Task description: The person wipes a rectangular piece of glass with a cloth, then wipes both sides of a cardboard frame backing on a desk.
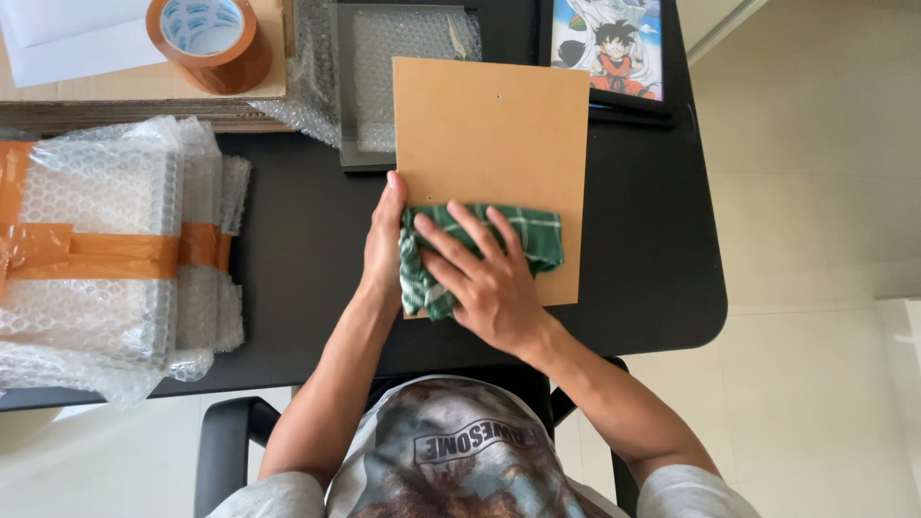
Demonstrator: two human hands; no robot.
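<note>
A brown rectangular board (494, 129) lies flat on the black table (652, 259) in front of me. My right hand (484, 278) presses a green checked cloth (531, 233) onto the board's near part, fingers spread over it. My left hand (384, 245) rests along the board's left edge and steadies it, its fingers close together.
A stack of bubble-wrapped parcels (106, 240) bound with brown tape fills the left of the table. A roll of brown tape (211, 43) sits on cardboard at the back left. Behind the board are a bubble-wrapped frame (369, 86) and a framed cartoon picture (614, 43). The table's right edge is rounded.
</note>
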